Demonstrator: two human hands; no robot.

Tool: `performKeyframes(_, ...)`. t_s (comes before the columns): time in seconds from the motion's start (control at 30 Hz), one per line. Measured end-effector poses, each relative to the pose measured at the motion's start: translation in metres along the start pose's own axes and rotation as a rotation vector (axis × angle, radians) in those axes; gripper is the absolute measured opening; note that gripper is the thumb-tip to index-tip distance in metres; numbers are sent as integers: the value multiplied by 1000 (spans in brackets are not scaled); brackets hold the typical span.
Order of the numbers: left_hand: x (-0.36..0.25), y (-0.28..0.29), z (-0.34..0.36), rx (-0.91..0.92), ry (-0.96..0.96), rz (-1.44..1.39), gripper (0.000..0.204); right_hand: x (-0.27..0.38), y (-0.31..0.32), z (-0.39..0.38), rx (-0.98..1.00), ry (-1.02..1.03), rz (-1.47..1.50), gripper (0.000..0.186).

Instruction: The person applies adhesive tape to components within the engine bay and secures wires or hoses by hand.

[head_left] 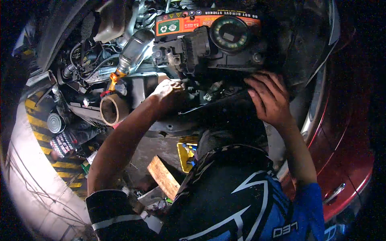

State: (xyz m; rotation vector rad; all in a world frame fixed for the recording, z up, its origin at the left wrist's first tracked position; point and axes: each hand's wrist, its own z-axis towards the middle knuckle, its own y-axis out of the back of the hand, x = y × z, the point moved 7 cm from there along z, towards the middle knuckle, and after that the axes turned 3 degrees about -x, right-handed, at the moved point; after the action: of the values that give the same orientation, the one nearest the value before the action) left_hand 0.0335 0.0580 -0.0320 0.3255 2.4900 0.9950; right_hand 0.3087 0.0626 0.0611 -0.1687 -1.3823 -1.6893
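In an open engine bay, my left hand (169, 91) is closed, its fingers bunched beside the battery's near left corner. Strong light washes it out, and whatever it pinches is hidden. My right hand (271, 98) is at the bay's near right edge, fingers bent and slightly apart, with nothing visible in them. Between both hands lie dark fittings with a small metal piece (208, 97). Beyond them stands a car battery (241, 60) with an orange and green label. On top of it rests a round black light (229, 34) with a ring of LEDs.
A silver cylinder (138, 44) with an orange clamp-like part (115, 79) lies left of the battery. A brown tape roll (114, 110) stands by my left forearm. Below are a yellow tray (185, 156) and a wooden board (164, 176). Red bodywork (341, 132) borders the right.
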Motion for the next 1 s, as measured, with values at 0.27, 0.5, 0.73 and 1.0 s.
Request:
performKeyframes(0.27,-4,-11,15,225,-40,156,18,-1,-2,-2,-6,32,-67,21)
performKeyframes(0.5,-11,-2,5,239,253,-460,30,2,-3,1,-15,84,-101,21)
performKeyframes(0.73,-1,-9,4,183,-23,-72,29,1,-5,-1,-13,58,-60,22)
performKeyframes(1.0,3,32,-10,95,118,-46,37,1,-3,0,31,36,-70,22)
